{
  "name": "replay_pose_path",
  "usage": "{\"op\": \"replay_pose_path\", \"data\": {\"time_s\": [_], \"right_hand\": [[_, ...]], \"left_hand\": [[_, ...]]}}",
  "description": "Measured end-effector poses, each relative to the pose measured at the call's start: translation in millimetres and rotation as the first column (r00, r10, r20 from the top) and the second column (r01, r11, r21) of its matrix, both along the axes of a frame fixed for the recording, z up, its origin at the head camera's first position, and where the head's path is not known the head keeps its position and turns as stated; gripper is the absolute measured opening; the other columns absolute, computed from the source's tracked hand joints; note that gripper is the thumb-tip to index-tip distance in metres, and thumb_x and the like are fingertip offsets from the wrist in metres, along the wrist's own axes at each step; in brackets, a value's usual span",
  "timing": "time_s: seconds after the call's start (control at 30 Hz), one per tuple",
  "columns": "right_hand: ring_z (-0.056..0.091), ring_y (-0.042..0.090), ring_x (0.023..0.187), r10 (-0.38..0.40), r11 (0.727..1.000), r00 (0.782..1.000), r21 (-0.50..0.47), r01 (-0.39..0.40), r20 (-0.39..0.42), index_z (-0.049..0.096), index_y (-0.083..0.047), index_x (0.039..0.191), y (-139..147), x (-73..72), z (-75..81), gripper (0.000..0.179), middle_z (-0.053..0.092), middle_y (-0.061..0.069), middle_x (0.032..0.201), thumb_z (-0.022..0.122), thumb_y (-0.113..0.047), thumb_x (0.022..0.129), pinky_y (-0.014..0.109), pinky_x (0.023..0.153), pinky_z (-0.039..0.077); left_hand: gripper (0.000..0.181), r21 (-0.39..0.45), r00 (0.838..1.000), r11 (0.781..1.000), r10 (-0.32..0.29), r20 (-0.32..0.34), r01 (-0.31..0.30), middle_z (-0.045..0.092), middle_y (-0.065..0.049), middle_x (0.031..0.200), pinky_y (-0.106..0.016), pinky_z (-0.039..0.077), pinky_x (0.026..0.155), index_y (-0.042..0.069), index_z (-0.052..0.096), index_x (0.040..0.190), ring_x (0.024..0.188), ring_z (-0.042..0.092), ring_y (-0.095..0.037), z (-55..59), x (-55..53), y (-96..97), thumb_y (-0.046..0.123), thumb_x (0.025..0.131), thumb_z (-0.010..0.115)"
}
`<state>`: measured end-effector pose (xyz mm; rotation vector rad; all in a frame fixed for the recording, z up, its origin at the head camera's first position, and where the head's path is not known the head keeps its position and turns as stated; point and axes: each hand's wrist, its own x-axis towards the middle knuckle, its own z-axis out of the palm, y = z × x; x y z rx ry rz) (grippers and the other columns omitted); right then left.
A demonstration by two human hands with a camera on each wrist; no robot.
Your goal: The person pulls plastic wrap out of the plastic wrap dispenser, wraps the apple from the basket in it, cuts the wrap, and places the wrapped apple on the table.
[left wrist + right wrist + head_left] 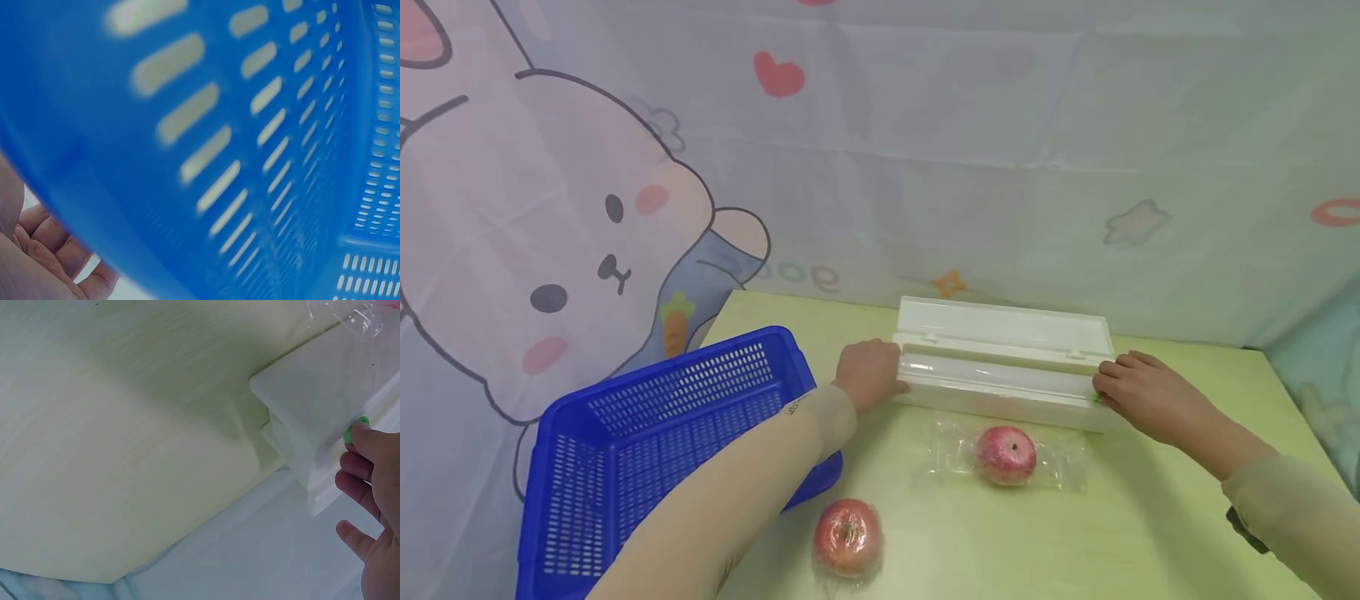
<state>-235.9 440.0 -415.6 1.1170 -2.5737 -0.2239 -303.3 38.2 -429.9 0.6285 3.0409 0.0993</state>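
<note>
A white cling film dispenser lies on the table with its lid raised at the back and a roll of film inside. My left hand grips the dispenser's left end, fingers curled. At the right end, my right hand pinches a small green slider on the dispenser's edge, the thumb over it. Just in front lies a pink apple on clear film that spreads out to both sides. A red apple, wrapped in film, sits nearer, to the left.
A blue perforated basket stands at the left, under my left forearm; its wall fills most of the left wrist view. Behind the pale green table hangs a printed cloth with a cartoon rabbit.
</note>
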Motion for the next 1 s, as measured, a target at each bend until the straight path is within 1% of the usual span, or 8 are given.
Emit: {"op": "replay_pose_path", "data": {"time_s": [0.17, 0.27, 0.4, 0.53, 0.6, 0.73, 0.9, 1.0], "right_hand": [[0.05, 0.025, 0.078, -0.028, 1.0, 1.0, 0.015, 0.028, -0.003, 0.059, -0.012, 0.086, 19, 8.5, -0.7, 0.035, 0.049, -0.002, 0.083, 0.092, -0.006, 0.075, 0.049, 0.078, 0.053], [0.055, 0.028, 0.082, -0.058, 0.998, 0.998, 0.006, 0.058, -0.004, 0.062, -0.009, 0.09, 21, 11.0, -0.9, 0.034, 0.055, 0.002, 0.087, 0.092, -0.007, 0.074, 0.051, 0.079, 0.054], [0.065, 0.038, 0.097, -0.122, 0.99, 0.991, -0.061, 0.125, 0.057, 0.07, -0.001, 0.109, 5, 12.7, 1.8, 0.039, 0.066, 0.013, 0.103, 0.091, -0.016, 0.08, 0.058, 0.088, 0.056], [0.065, 0.04, 0.105, -0.146, 0.982, 0.983, -0.103, 0.158, 0.116, 0.07, 0.001, 0.12, -23, 8.4, 2.4, 0.05, 0.067, 0.016, 0.11, 0.09, -0.029, 0.085, 0.06, 0.096, 0.054], [0.065, 0.039, 0.104, -0.133, 0.985, 0.985, -0.097, 0.144, 0.109, 0.071, -0.001, 0.116, -32, 3.2, -1.0, 0.046, 0.065, 0.013, 0.106, 0.091, -0.028, 0.084, 0.059, 0.096, 0.054], [0.063, 0.034, 0.094, -0.085, 0.99, 0.994, -0.106, 0.091, 0.062, 0.069, -0.006, 0.104, -37, -3.7, -11.6, 0.036, 0.059, 0.006, 0.095, 0.094, -0.018, 0.081, 0.055, 0.087, 0.056], [0.059, 0.027, 0.082, -0.025, 0.982, 1.0, -0.185, 0.027, 0.013, 0.065, -0.01, 0.094, -37, -2.3, -19.3, 0.034, 0.055, 0.001, 0.088, 0.094, -0.008, 0.077, 0.049, 0.075, 0.055], [0.057, 0.026, 0.079, -0.001, 0.974, 1.0, -0.226, -0.001, -0.012, 0.062, -0.012, 0.091, -36, -1.2, -22.6, 0.036, 0.054, 0.002, 0.086, 0.094, -0.004, 0.075, 0.048, 0.072, 0.054]], "left_hand": [[0.042, 0.001, 1.0, 1.0, 0.001, 0.021, -0.001, 0.07, -0.003, 0.078, -0.037, 0.059, 0.061, 0.009, 0.072, 0.093, 0.07, 0.065, -0.017, 0.9, 0.2, 1.9, 0.048, 0.09, 0.085], [0.041, 0.001, 1.0, 1.0, 0.004, 0.017, -0.004, 0.071, -0.003, 0.079, -0.038, 0.059, 0.062, 0.009, 0.073, 0.094, 0.071, 0.066, -0.017, 1.7, 0.4, 3.0, 0.048, 0.09, 0.085], [0.041, -0.004, 1.0, 1.0, 0.001, 0.007, -0.001, 0.072, -0.004, 0.08, -0.039, 0.059, 0.062, 0.009, 0.074, 0.094, 0.072, 0.067, -0.018, 1.0, -0.1, 3.9, 0.048, 0.09, 0.085], [0.041, -0.026, 1.0, 1.0, -0.005, -0.009, 0.004, 0.07, -0.003, 0.079, -0.038, 0.059, 0.063, 0.009, 0.074, 0.095, 0.071, 0.066, -0.018, -2.8, -1.5, 2.3, 0.049, 0.091, 0.083], [0.04, -0.042, 1.0, 0.999, -0.006, -0.012, 0.005, 0.07, -0.004, 0.08, -0.039, 0.059, 0.067, 0.009, 0.073, 0.096, 0.071, 0.066, -0.018, -3.4, -1.7, 1.0, 0.047, 0.093, 0.081], [0.037, -0.068, 1.0, 0.998, -0.015, 0.005, 0.016, 0.072, -0.005, 0.088, -0.043, 0.058, 0.08, 0.008, 0.072, 0.102, 0.08, 0.069, -0.022, -0.2, 0.5, 2.4, 0.045, 0.096, 0.077], [0.04, -0.1, 1.0, 0.995, -0.022, -0.011, 0.021, 0.069, -0.008, 0.115, -0.048, 0.052, 0.092, 0.009, 0.067, 0.127, 0.103, 0.068, -0.027, 1.8, 5.5, 6.8, 0.037, 0.098, 0.07], [0.041, -0.081, 0.997, 0.995, -0.07, -0.045, 0.066, 0.063, -0.01, 0.123, -0.047, 0.051, 0.092, 0.01, 0.059, 0.139, 0.11, 0.064, -0.028, 1.2, 8.3, 10.9, 0.022, 0.1, 0.064]]}}
